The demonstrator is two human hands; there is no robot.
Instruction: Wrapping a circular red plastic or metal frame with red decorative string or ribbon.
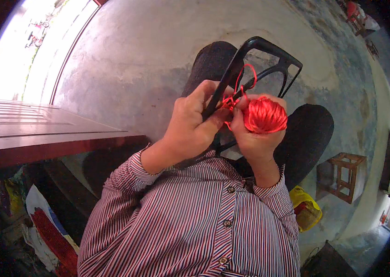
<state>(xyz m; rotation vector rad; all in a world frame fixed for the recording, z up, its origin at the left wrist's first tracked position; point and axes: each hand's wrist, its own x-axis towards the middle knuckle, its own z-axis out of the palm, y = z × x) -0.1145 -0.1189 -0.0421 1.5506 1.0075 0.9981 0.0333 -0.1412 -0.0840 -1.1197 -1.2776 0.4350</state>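
Observation:
A black frame (262,42) with rounded corners and thin bars stands tilted between my knees. My left hand (194,117) is closed around one of its side bars, thumb and fingers meeting at the red cord knotted there. My right hand (256,145) grips a thick bundle of shiny red cord (266,115), its thumb close to my left fingertips. One thin loop of the cord rises above the bar. Part of the frame's lower end is hidden behind my hands and shirt.
A dark wooden door panel (42,127) reaches in from the left, near my left elbow. On the right are a small wooden stool (345,177) and a yellow bag (306,210) with something red inside. Bags with red material (54,242) lie at lower left.

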